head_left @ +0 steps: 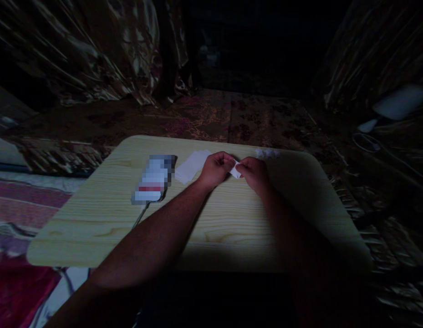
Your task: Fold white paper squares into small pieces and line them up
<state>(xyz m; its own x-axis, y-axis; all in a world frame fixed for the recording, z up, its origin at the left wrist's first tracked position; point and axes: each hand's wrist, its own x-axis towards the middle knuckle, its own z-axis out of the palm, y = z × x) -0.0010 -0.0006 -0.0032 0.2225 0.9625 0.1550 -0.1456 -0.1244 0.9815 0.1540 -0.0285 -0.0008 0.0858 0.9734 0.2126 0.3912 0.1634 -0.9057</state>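
Over the far middle of a light wooden table [231,218], my left hand [216,168] and my right hand [254,174] meet, both closed in a pinch on a small white piece of paper [235,171] held between them. Just left of my left hand lies a stack of white paper sheets [191,165] flat on the table. A small crumpled or folded white bit of paper [267,154] lies near the far edge, behind my right hand.
A blurred flat object [153,178] with a cable running off the front edge lies at the left of the table. Dark patterned fabric and carpet surround the table. A white object [399,102] with a cord sits at the far right.
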